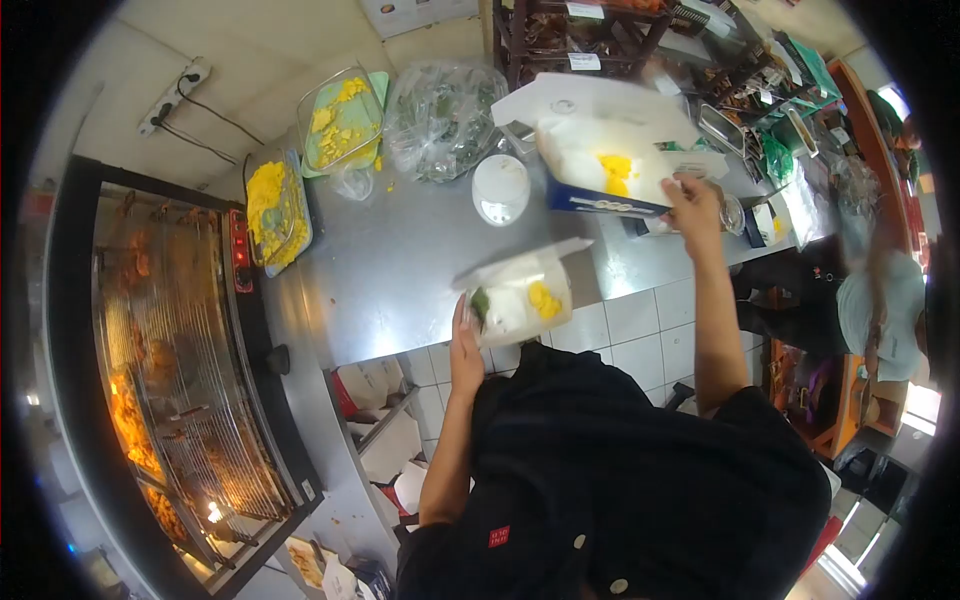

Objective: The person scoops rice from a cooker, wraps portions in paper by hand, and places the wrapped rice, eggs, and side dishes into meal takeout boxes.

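Observation:
My left hand [466,352] is closed on the left side of a small white takeaway box [520,268] with its lid up. Inside lie white rice [507,308], a dark green leafy bit [480,303] and yellow crumbled food [543,299], which looks like scrambled egg. My right hand [692,208] grips the right corner of a larger takeaway box [600,201], blue on the outside, its white lid open at the back. That box holds something white, likely rice, with a yellow heap on it. Between the two boxes stands a round white container [501,190].
A tray of yellow food [277,215] and a clear tub [342,120] stand at the counter's left, beside a plastic bag of greens [447,120]. A lit warming cabinet [190,370] is at left. Racks [590,35] line the back. Another person [880,310] stands at right.

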`<state>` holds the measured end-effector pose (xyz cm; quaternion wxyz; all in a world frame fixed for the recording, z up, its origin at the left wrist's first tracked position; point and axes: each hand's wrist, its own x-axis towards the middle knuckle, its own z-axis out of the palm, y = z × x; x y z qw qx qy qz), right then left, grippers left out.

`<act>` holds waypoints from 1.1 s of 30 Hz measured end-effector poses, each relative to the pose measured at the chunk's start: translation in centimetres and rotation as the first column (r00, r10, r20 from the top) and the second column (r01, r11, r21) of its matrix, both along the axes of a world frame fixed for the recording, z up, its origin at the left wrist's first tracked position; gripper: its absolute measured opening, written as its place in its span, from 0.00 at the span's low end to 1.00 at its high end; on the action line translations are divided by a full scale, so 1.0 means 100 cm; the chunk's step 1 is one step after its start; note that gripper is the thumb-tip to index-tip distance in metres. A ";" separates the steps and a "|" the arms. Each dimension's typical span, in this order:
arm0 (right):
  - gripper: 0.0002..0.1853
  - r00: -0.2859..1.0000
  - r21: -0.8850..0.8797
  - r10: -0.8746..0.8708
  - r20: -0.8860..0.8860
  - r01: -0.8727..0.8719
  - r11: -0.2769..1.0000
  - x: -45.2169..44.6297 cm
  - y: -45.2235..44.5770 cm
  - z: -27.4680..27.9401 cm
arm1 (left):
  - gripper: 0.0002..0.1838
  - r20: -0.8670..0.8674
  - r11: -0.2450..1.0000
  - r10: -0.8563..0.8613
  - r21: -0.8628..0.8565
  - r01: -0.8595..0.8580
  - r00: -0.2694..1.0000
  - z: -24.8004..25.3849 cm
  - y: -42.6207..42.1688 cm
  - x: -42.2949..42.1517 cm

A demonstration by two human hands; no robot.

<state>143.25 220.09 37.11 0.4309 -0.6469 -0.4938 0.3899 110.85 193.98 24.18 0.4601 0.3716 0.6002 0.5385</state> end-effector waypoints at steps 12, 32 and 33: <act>0.21 0.990 -0.210 -0.036 0.136 0.065 0.975 -0.017 -0.033 -0.142 | 0.30 0.020 0.968 -0.194 -0.160 0.195 0.981 0.006 0.004 0.036; 0.30 0.734 -0.420 -0.338 -0.589 0.079 0.904 -0.016 -0.196 -0.190 | 0.37 -0.565 0.996 -0.027 -0.084 -0.025 0.824 -0.039 0.046 0.089; 0.33 0.635 -0.582 -0.529 -0.563 0.149 0.799 -0.033 -0.202 -0.184 | 0.37 -0.407 0.990 -0.088 -0.136 0.034 0.909 -0.002 0.028 0.065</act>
